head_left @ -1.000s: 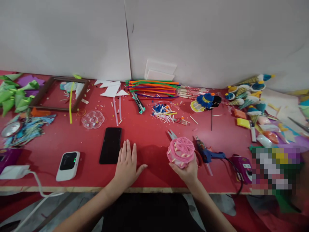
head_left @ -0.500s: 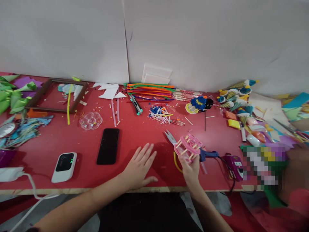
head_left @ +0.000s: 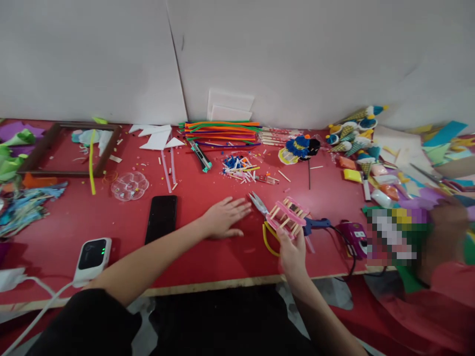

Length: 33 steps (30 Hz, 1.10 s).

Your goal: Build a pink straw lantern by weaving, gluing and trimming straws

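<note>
My right hand (head_left: 293,249) grips a small pink frame with pale wooden sticks (head_left: 288,216) between its layers, held just above the table. My left hand (head_left: 227,217) is flat with fingers stretched out, palm down over the red tabletop, holding nothing. Its fingertips come close to the scissors (head_left: 259,202), whose blades point up and left; their yellow handle (head_left: 269,242) shows partly below the pink frame. Behind that frame lies a blue glue gun (head_left: 318,224), partly hidden.
A black phone (head_left: 162,217) and a white hotspot device (head_left: 92,257) lie left. Pipe cleaners (head_left: 222,132), a utility knife (head_left: 200,155) and cut stick pieces (head_left: 241,168) lie at the back. A purple box (head_left: 352,240) stands right, near a co-worker's blurred arm (head_left: 441,237).
My left hand has moved forward and right, toward the scissors. My right hand keeps hold of the pink frame, which has tilted slightly. The view has shifted a little.
</note>
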Motion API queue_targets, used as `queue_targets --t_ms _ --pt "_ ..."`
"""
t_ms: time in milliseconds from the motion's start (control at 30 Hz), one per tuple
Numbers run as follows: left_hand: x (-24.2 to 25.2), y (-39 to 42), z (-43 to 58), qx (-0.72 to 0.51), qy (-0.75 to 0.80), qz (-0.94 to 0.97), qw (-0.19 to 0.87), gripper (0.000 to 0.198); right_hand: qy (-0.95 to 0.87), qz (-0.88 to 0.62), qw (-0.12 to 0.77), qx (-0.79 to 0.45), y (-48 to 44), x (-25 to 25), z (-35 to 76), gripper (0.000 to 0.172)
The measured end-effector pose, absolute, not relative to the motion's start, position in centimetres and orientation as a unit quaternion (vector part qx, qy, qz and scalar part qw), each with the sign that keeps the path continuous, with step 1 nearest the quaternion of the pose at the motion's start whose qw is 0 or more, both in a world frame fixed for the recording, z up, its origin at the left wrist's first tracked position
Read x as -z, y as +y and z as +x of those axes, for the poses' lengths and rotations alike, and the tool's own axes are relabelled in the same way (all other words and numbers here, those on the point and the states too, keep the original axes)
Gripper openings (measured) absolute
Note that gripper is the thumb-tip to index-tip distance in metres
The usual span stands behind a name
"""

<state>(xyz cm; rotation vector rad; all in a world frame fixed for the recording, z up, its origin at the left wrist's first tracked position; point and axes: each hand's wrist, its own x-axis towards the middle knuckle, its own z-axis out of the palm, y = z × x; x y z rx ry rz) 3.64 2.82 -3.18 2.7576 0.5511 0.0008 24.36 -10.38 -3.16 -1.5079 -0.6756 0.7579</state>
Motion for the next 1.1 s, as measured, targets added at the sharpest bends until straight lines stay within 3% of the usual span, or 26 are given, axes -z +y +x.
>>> queue_targets --t_ms 267,367,467,600,800,1100 --pt "0.9 12.3 5.3 -0.096 0.301 0.94 0.131 0.083 -0.307 -0.668 0.612 -0.291 -10.5 4.0 24.2 0.054" --pt "0.3 9.5 4.1 -0.139 0.103 0.962 0.21 0.072 -0.3 -0.668 0.617 -0.289 -10.4 4.1 24.4 0.057" --pt "0.8 5.0 2.6 -0.074 -0.049 0.953 0.289 0.067 -0.291 -0.664 0.617 -0.305 -10.5 4.2 24.6 0.057" --pt "1.7 4.0 1.9 -0.046 -0.068 0.933 0.35 0.062 -0.284 -0.662 0.615 -0.321 -10.7 4.2 24.7 0.059" --pt "2.3 11.9 2.8 -0.003 0.065 0.964 0.258 0.077 -0.279 -0.673 0.602 -0.326 -11.7 4.9 24.9 0.075" --pt "2.4 16.8 4.3 0.04 0.116 0.978 0.167 0.082 -0.274 -0.692 0.592 -0.309 -11.7 4.6 24.5 0.071"
